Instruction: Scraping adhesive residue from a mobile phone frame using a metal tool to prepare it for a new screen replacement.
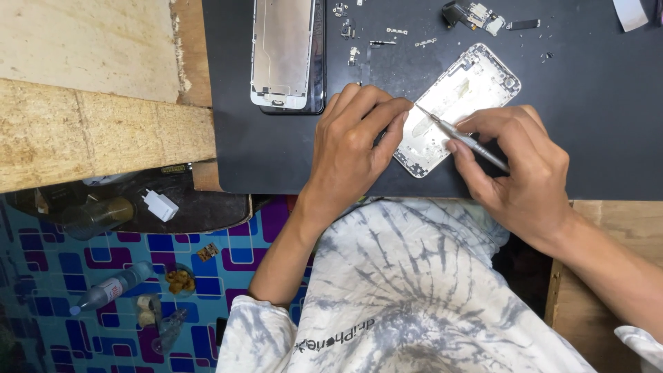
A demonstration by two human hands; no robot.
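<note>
Dark mat (276, 159) on wooden bench (90, 131) — patterned floor (41, 269) below.

Opened phone rear housing (459, 103) with a slim metal tool (464, 138) worked into it, on a dark work mat.

The housing is a silver-white metal shell with rounded corners, lying face-up and empty of its screen, turned diagonally so one short end points up and to the right and the other down and to the left. Its pale inner surface shows, with small fittings along the rim. The tool is a thin grey metal rod with a fine pointed tip; it lies slanted across the shell's lower half, its tip resting at the housing's left edge and its handle running down to the right.
</note>
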